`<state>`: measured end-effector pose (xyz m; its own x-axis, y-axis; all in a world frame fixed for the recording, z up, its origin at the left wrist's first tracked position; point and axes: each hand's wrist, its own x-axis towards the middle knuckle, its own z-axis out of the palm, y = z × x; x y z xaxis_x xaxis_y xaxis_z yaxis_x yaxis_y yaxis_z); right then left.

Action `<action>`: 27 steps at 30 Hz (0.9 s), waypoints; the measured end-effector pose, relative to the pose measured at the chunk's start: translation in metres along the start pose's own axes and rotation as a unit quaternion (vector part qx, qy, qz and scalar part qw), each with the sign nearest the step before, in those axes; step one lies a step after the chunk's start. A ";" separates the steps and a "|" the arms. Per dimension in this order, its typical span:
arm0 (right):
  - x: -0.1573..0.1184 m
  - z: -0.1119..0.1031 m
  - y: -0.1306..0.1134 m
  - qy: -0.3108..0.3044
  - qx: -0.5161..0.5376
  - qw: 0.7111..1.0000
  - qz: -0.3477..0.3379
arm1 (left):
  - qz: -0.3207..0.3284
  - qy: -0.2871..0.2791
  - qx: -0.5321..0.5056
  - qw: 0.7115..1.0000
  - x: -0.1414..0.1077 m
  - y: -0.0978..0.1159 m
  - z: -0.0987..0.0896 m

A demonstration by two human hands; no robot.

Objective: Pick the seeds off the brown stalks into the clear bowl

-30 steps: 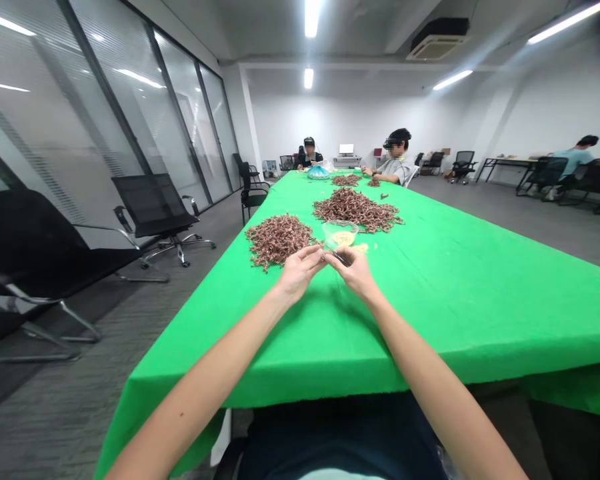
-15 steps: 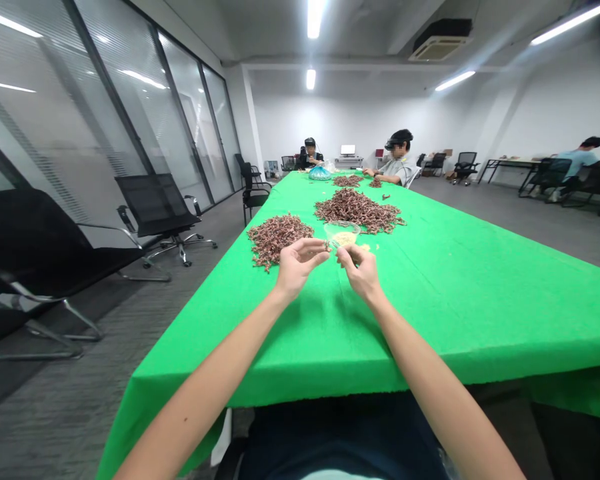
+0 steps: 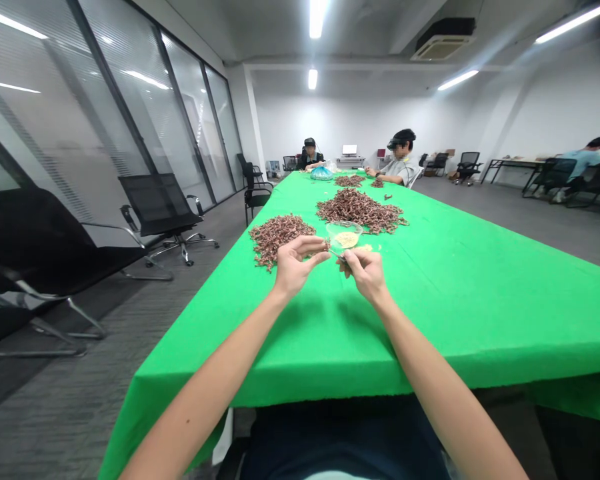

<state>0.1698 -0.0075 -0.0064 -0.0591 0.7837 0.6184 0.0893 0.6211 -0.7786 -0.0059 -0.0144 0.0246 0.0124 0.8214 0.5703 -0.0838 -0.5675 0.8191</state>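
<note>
My left hand is closed in a pinch, its thumb and fingertips on a small reddish-brown, twig-like piece. My right hand grips a thin metal tool that looks like tweezers, its tip pointing at that piece. Just beyond the fingers stands a clear plastic bowl with pale, small bits in it. More pale bits lie on the cloth beside the bowl. A heap of brown twig-like pieces lies behind my left hand, and a larger heap lies past the bowl.
Green cloth covers the long table. Farther along are smaller brown heaps and a blue plastic bag. One person sits at the right side, another at the far end. Black chairs stand on the left.
My right hand has drawn slightly back and to the right, and more of the metal tool shows. My left hand stays almost in place, pinching the piece.
</note>
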 end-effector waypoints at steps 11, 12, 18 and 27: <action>0.000 0.003 -0.002 -0.008 0.028 0.999 0.024 | 0.001 -0.012 -0.007 1.000 -0.001 0.000 0.000; 0.000 0.003 -0.002 -0.013 0.031 0.999 0.027 | 0.001 -0.013 -0.010 1.000 -0.001 0.000 0.001; 0.002 0.000 -0.005 -0.074 0.081 0.990 0.094 | 0.008 -0.017 0.014 1.000 0.000 0.004 -0.002; 0.005 -0.008 -0.005 -0.139 0.122 0.971 0.149 | -0.016 -0.061 0.010 0.998 0.006 0.004 -0.013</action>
<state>0.1775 -0.0062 0.0013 -0.3362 0.8800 0.3355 -0.0932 0.3234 -0.9417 -0.0193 -0.0113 0.0302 0.1362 0.8267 0.5459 -0.0610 -0.5429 0.8375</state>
